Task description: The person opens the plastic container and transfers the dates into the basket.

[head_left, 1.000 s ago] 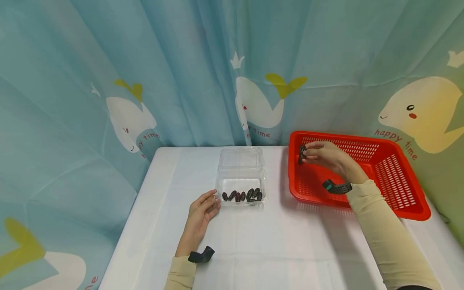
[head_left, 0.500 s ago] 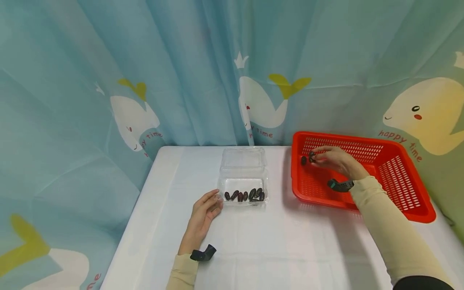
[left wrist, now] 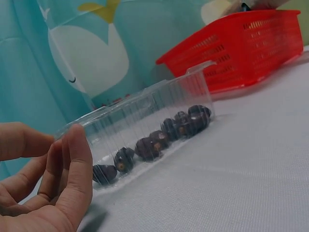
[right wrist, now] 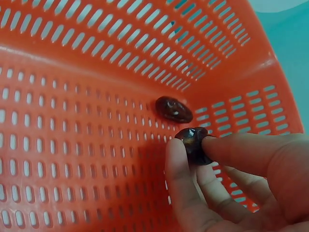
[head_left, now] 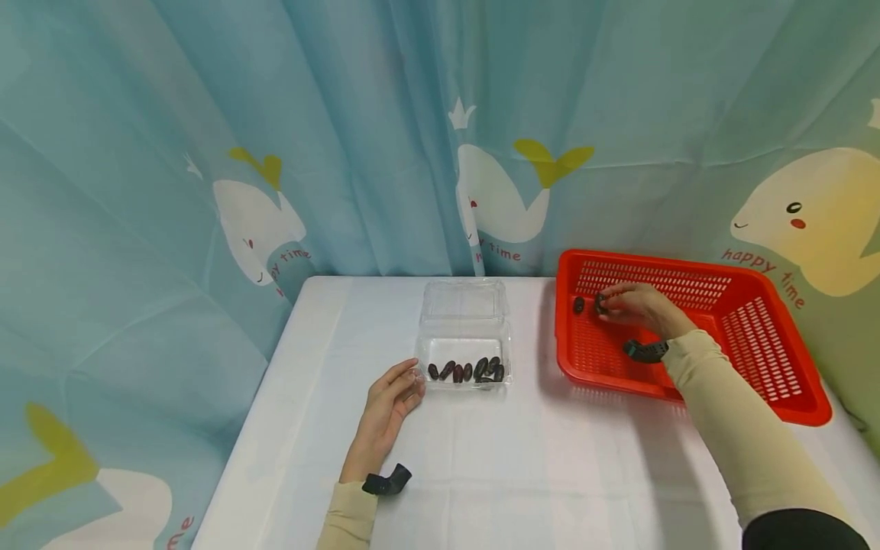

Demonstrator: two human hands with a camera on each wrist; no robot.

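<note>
In the head view, my right hand (head_left: 635,307) is inside the red basket (head_left: 560,344), toward its left end. Its thumb and fingers pinch a dark, glossy date (right wrist: 194,145). Beside that one, a second date (right wrist: 174,109) lies on the basket floor near the corner. My left hand (head_left: 388,405) holds the near left corner of a clear plastic clamshell box (head_left: 462,350), thumb and fingertips at its rim. The box's lid (head_left: 464,302) is folded back, away from me. Several dates (left wrist: 149,149) lie along the near side of the box.
A white cloth (head_left: 509,458) covers the table under box and basket. Behind it hangs a blue curtain (head_left: 385,153) printed with whales. The basket's raised, slotted walls (right wrist: 120,34) surround the right hand.
My right hand has moved away from the basket's left wall, still pinching a date; the other date now shows apart on the floor. The left hand stays at the box corner.
</note>
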